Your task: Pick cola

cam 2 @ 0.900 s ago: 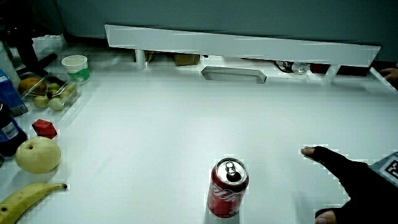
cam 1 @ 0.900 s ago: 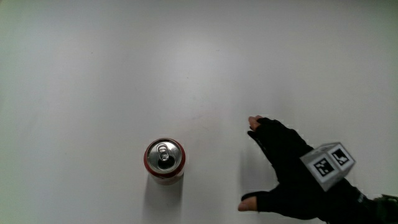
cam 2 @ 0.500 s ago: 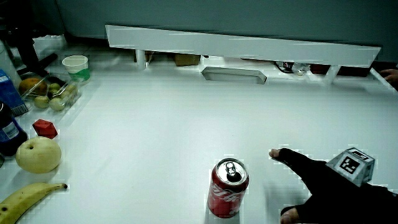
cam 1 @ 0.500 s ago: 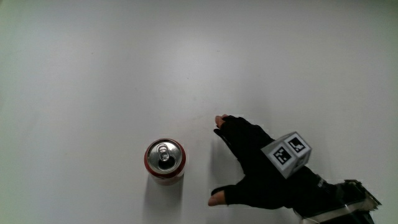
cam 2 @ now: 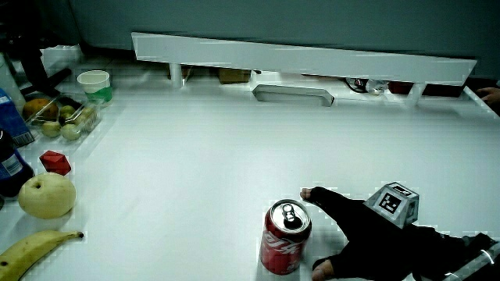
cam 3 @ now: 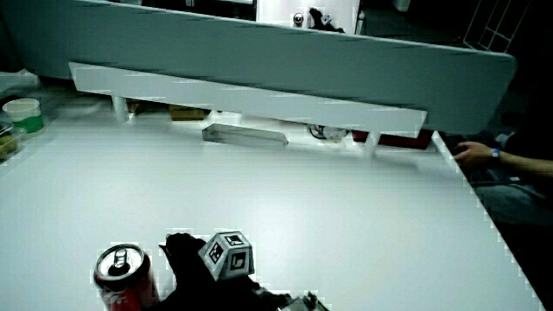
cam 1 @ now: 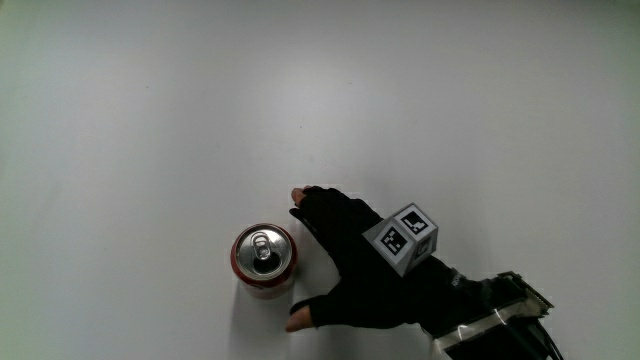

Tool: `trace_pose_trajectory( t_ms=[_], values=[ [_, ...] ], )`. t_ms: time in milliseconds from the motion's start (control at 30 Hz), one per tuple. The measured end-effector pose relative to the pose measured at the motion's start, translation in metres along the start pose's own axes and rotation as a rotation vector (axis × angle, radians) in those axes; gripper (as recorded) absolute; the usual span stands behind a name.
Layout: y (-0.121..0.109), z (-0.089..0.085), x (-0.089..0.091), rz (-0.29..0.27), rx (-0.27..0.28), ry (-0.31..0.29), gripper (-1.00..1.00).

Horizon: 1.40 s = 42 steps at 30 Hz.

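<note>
Red cola can upright on counter, silver top; hand beside it, fingers spread, gripping nothing. Side view adds pear, banana.

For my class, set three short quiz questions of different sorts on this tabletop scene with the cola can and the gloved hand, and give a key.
1. True or false: the hand has closed its fingers around the cola can.
2. Multiple choice: what sits on the back of the hand? A) a red block B) a small patterned cube C) a banana
3. Fill in: in a side view, the pale round fruit lies between the red block and the ____.

Key
1. False: the hand is beside the can, fingers spread, with thumb and forefinger on either side of it and not closed on it.
2. B
3. banana
</note>
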Motion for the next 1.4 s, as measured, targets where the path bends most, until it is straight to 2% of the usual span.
trace_pose_trajectory(
  t_ms=[367, 500, 700, 800, 933, 1133, 1400],
  values=[
    [0.005, -0.005, -0.003, 0.030, 0.066, 0.045, 0.00],
    [0.003, -0.003, -0.005, 0.039, 0.133, 0.073, 0.24],
    [0.003, -0.008, 0.001, 0.033, 0.176, 0.124, 0.59],
    [0.003, -0.008, 0.002, 0.030, 0.188, 0.114, 0.76],
    [0.002, -0.002, -0.001, 0.041, 0.206, 0.111, 1.00],
    [0.000, 0.016, -0.007, 0.056, 0.253, 0.093, 1.00],
    [-0.002, 0.052, -0.012, 0.067, 0.333, 0.064, 1.00]
  ],
)
